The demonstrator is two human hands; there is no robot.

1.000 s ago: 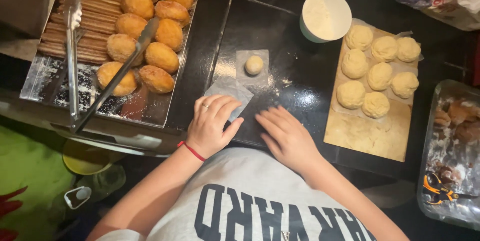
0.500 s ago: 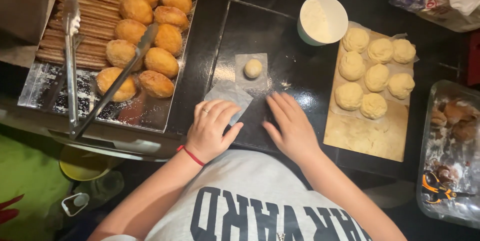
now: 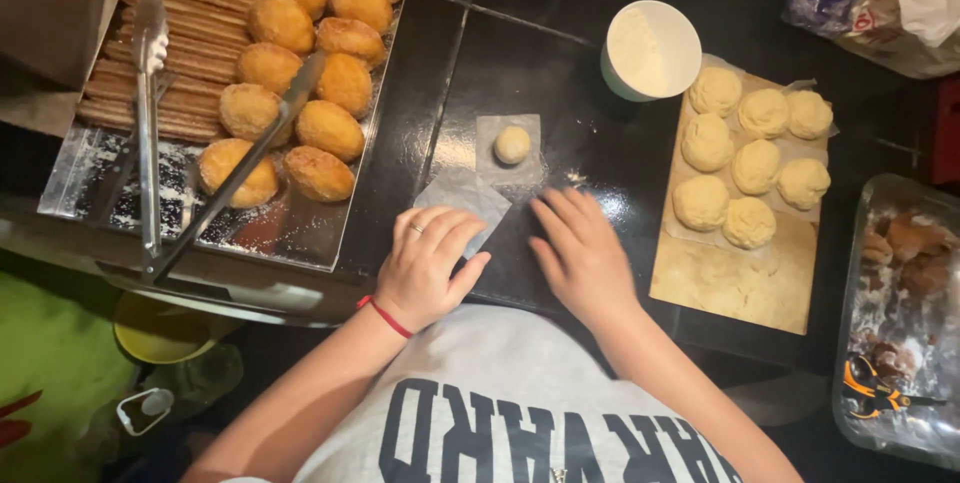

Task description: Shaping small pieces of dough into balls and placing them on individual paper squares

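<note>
Left hand [image 3: 428,265] flat with fingers on a loose paper square [image 3: 462,195], right hand [image 3: 580,251] open and flat on the dark counter [image 3: 590,138] just beside it, small dough ball [image 3: 512,144] on a second square [image 3: 510,150] just beyond, holding nothing.

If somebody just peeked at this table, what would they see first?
Probably the tray on the left, piled with golden fried buns and long ridged sticks, with metal tongs lying across it. Next, the wooden board on the right with pale raw dough rounds beside a white cup of flour. In the middle, one small dough ball sits on a paper square, just above the left hand and right hand, both lying on the dark counter.
</note>
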